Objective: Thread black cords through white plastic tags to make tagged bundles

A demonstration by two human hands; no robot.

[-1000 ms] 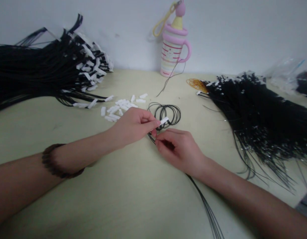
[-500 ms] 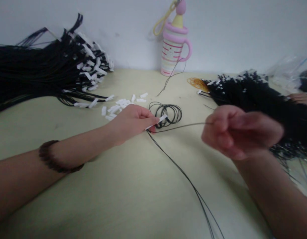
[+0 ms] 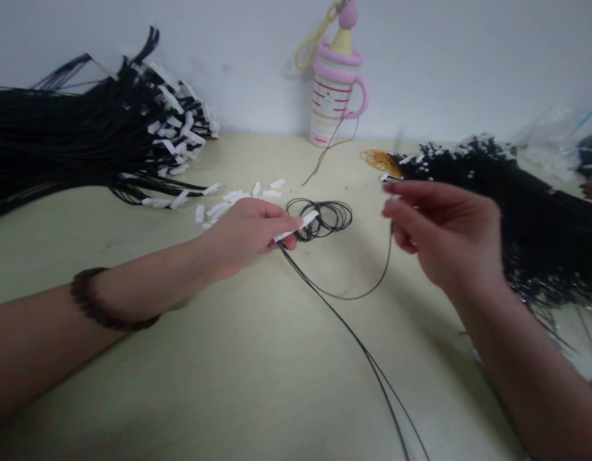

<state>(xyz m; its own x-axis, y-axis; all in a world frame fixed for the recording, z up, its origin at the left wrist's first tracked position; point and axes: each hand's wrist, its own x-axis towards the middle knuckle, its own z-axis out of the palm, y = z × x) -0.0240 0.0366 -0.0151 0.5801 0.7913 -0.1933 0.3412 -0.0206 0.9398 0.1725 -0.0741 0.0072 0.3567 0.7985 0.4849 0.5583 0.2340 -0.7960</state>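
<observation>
My left hand (image 3: 250, 234) is closed, pinching a small white strip (image 3: 309, 219) between thumb and fingers. Thin black cord (image 3: 341, 317) runs out from beneath that strip and trails to the bottom edge of the view. A coil of the same cord (image 3: 335, 214) lies on the table just beyond my left fingertips. To the right, my right hand (image 3: 449, 230) is raised and closed on the free length of black cord, which sags in a loose curve between both hands. The exact grip at the right fingertips is blurred.
Several loose white strips (image 3: 219, 210) lie behind my left hand. Bundled black cords with white tips (image 3: 84, 141) fill the left side. Another dark bundle (image 3: 540, 218) lies at right, near an orange ornament (image 3: 379, 160). A pink striped cup-shaped object (image 3: 330, 96) stands against the wall.
My right hand has turned and risen slightly, and the cord from it, drawn nearly straight before, now hangs slack. The left hand keeps its pinch, with the strip tilted a little more upward.
</observation>
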